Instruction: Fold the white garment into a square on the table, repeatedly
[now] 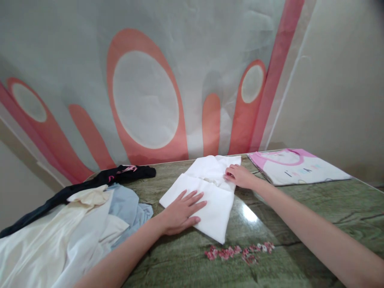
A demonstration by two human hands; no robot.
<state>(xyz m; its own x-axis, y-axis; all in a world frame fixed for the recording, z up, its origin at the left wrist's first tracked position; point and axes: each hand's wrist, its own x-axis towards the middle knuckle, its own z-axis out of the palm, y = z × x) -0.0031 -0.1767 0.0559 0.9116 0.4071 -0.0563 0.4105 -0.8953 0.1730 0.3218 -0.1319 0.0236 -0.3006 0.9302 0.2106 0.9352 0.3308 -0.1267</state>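
Observation:
A white garment [210, 200], partly folded, lies on the wood-patterned table [180, 260] in front of me. Its near part is a flat folded panel; the far part is looser, with a crease across the middle. My left hand [183, 210] rests flat on the panel's left side, fingers spread. At the garment's right edge, near the crease, my right hand [238, 176] has its fingers curled against the cloth, pinching it. The exact fold under those fingertips is hidden.
A folded pink-and-white T-shirt [300, 168] with printed letters lies at the back right. Heaped clothes [60, 240] in cream, white and light blue sit at the left, with a black garment [90, 182] behind. A printed backdrop [195, 60] stands behind the table.

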